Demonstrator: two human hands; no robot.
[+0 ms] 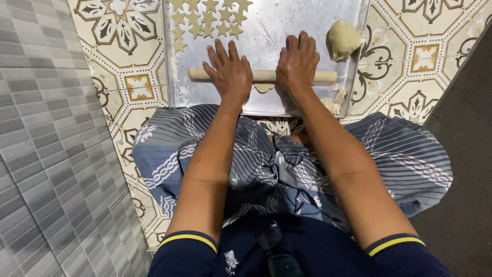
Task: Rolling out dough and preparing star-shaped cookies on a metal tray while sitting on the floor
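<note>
Pressing both flat hands, left (pixel 229 72) and right (pixel 297 61), fingers spread open on the pin (pixel 264 76) over the dough (pixel 264 88) on the tray (pixel 287 31), I judged even weight mattered, clear of the stars (pixel 205 20).

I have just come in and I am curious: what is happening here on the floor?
A person sits on a patterned tile floor before a flat metal tray. Both hands, left hand and right hand, press flat with open palms on a pale wooden rolling pin lying across the tray, over a piece of dough. Small star-shaped dough cutouts lie in rows at the tray's far left, and a beige lump of dough rests at its right edge.
</note>
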